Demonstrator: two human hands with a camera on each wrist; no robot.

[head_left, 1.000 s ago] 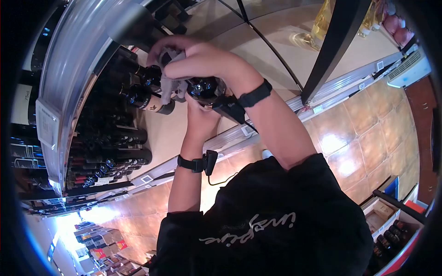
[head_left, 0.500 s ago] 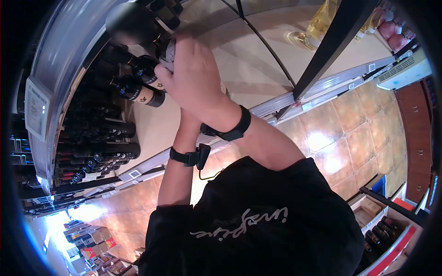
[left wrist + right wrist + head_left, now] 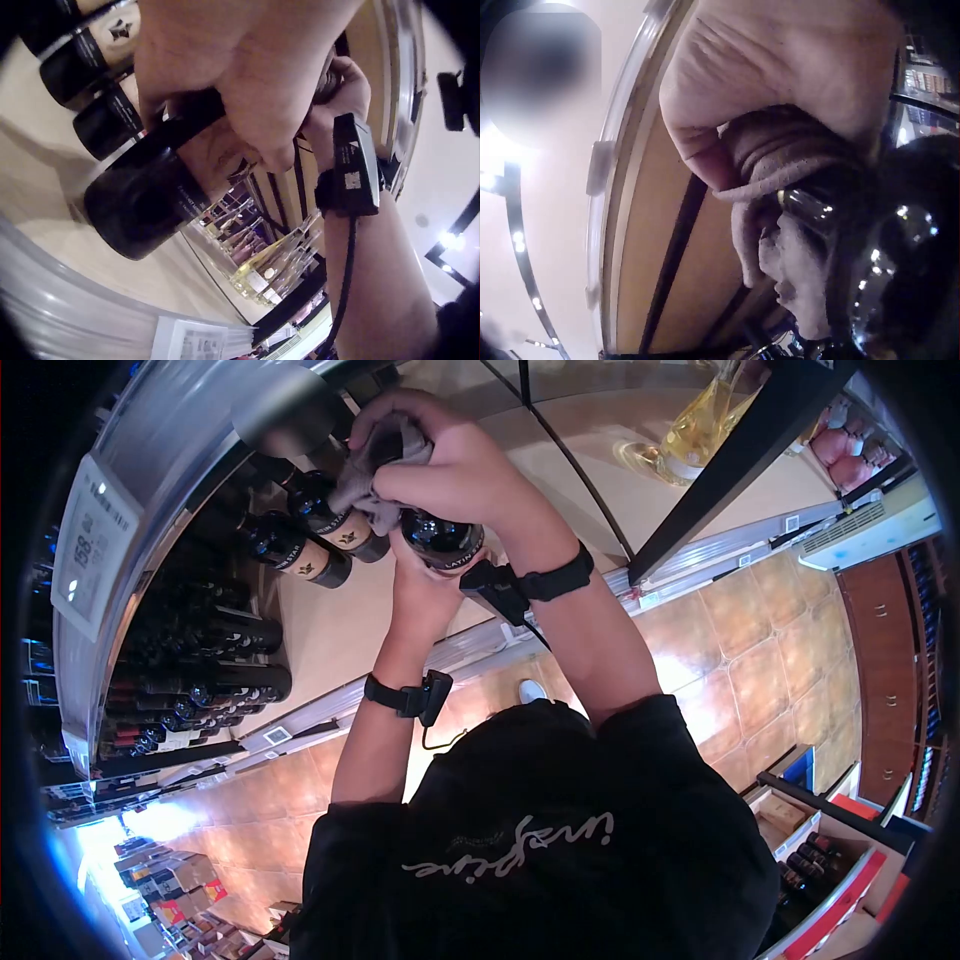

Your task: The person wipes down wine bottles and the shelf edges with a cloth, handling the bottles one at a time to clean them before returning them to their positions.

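Note:
A dark wine bottle [image 3: 440,542] is held over the shelf, its base facing the body. My left hand [image 3: 425,595] supports it from below; in the left wrist view that hand [image 3: 240,67] has its fingers curled round the bottle [image 3: 150,191] beside the label. My right hand [image 3: 455,470] grips a grey cloth [image 3: 385,465] at the bottle's neck end. In the right wrist view, the right hand [image 3: 780,60] has the cloth [image 3: 780,154] bunched under its palm, with part of the dark neck [image 3: 806,206] showing below. The cloth hides the neck's tip.
Two labelled bottles [image 3: 300,555] stand close left of the hands, with rows of dark bottles [image 3: 210,690] beyond. A price tag [image 3: 92,545] hangs on the rail at left. A black post [image 3: 740,475] and a clear decanter-like bottle of yellow liquid [image 3: 700,435] are at right.
The right hand turned over the bottle, its back hiding cloth and bottle half a second ago, then turned back so both show again. The head view has shifted slightly.

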